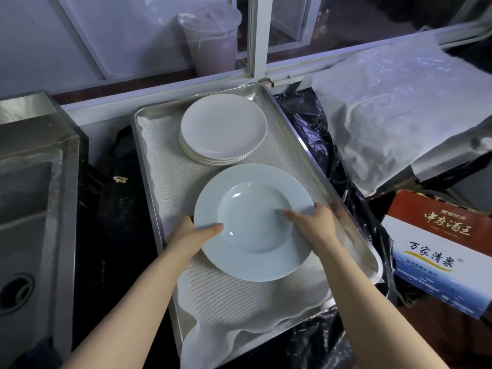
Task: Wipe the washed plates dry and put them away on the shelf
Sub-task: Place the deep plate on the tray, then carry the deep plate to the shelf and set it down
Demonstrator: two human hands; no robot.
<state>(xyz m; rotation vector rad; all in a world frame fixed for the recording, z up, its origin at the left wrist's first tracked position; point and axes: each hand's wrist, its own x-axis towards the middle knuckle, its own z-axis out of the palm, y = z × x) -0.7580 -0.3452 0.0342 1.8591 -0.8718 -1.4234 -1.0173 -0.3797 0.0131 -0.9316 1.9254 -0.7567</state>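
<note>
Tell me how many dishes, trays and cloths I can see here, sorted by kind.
Pale blue deep plate, held at its rim by left hand and right hand: 1
Stack of white plates: 1 stack; plate count unclear
Metal tray: 1
Cloth lining the tray: 1
Total: 4

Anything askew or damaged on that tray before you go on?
No damage shows. The cloth lining the tray is rumpled and spills over its near edge. Both hands, left and right, hold the deep plate; the stack sits even.
</note>
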